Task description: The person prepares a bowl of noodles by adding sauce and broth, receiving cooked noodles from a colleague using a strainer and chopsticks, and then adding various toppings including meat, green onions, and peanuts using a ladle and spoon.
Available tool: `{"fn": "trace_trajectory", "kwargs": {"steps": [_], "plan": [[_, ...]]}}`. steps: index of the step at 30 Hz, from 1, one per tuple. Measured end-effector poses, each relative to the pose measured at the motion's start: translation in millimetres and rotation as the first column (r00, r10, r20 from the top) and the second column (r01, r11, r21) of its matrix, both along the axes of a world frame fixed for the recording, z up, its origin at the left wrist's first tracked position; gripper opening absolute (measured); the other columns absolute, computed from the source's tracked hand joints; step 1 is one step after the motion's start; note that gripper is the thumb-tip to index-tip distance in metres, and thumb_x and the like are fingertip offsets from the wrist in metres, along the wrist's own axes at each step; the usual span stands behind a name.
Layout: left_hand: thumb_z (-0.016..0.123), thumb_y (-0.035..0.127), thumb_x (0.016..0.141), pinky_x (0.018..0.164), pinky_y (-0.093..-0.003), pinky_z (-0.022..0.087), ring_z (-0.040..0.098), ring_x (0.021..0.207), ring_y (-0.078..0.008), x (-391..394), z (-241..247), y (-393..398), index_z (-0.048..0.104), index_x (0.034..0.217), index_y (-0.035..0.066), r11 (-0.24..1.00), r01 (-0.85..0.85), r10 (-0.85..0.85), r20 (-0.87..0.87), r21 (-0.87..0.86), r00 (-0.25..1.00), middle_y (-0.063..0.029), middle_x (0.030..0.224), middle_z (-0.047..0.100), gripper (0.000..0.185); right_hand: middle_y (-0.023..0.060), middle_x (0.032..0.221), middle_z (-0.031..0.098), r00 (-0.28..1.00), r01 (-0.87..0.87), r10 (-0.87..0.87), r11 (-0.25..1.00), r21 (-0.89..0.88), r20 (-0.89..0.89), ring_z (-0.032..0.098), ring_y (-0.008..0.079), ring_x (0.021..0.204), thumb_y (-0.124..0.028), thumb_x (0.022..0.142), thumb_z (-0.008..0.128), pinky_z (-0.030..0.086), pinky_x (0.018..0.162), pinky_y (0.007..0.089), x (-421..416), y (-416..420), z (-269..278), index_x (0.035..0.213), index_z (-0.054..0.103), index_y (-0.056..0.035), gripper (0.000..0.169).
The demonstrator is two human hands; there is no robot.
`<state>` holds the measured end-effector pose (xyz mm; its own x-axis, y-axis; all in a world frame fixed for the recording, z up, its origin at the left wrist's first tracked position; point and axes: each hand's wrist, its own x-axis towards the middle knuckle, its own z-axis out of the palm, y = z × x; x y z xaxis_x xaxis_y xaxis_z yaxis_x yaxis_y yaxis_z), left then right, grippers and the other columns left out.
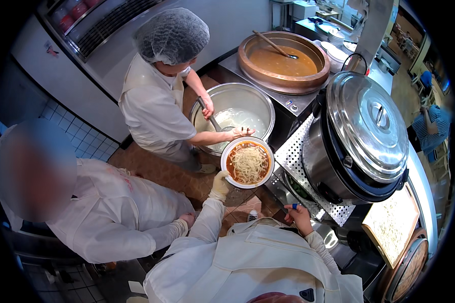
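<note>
My left hand (220, 184), in a pale glove, grips the near rim of a white bowl (270, 178). Noodles (249, 162) lie in red broth inside it. A co-worker's open hand (242, 132) is at the bowl's far rim; whether it bears any weight I cannot tell. The co-worker's other hand (208, 107) holds a dark-handled ladle (212, 120) over a large steel pot (263, 96) of cloudy liquid. Bare but for something blue on one finger, my right hand (300, 219) is low beside the perforated metal counter, fingers curled; what it touches is unclear.
A large steel cooker (367, 132) with a domed lid stands on the perforated sheet (292, 151) at right. Behind it is a wide copper-coloured pot (246, 62) of brown soup. Another co-worker (110, 204) stands close at left. A wooden tray (392, 223) is at lower right.
</note>
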<state>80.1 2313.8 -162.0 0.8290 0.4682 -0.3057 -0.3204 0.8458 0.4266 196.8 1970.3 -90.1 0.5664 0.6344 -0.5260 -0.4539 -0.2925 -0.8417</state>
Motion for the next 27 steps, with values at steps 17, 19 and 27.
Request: {"fn": "trace_trajectory", "kwargs": {"steps": [17, 19, 27], "plan": [[0.056, 0.016, 0.077, 0.106, -0.0452, 0.039, 0.054, 0.117, -0.0334, 5.1, 20.8, -11.2, 0.047, 0.13, -0.004, 0.999, 0.034, -0.035, 0.041, 0.014, 0.999, -0.0182, 0.127, 0.056, 0.057, 0.0063, 0.068, 0.064, 1.0, -0.01, 0.01, 1.0, 0.007, -0.001, 0.057, 0.01, 0.055, -0.01, 0.093, 0.052, 0.046, 0.052, 0.0215, 3.8, -3.7, -3.3, 0.11, 0.063, -0.0001, 0.023], [0.056, 0.016, 0.077, 0.106, -0.0458, 0.039, 0.054, 0.117, -0.0337, 3.6, 17.2, -9.7, 0.047, 0.13, -0.004, 1.0, 0.03, -0.03, 0.042, 0.009, 0.999, -0.0183, 0.127, 0.056, 0.057, 0.0062, 0.068, 0.064, 1.0, -0.012, 0.012, 1.0, 0.009, -0.005, 0.057, 0.01, 0.055, -0.01, 0.093, 0.052, 0.046, 0.052, 0.0214, 4.4, -3.1, -3.9, 0.11, 0.063, 0.0001, 0.023], [0.055, 0.015, 0.077, 0.105, -0.0463, 0.039, 0.054, 0.116, -0.0336, 5.3, 12.5, -8.5, 0.047, 0.13, -0.004, 1.0, 0.015, -0.016, 0.024, 0.012, 1.0, -0.0182, 0.126, 0.056, 0.056, 0.0065, 0.069, 0.064, 1.0, -0.021, 0.021, 1.0, 0.003, -0.005, 0.057, 0.0102, 0.056, -0.009, 0.092, 0.051, 0.046, 0.053, 0.0216, 6.7, -3.2, -5.5, 0.111, 0.063, 0.0001, 0.023]]}}
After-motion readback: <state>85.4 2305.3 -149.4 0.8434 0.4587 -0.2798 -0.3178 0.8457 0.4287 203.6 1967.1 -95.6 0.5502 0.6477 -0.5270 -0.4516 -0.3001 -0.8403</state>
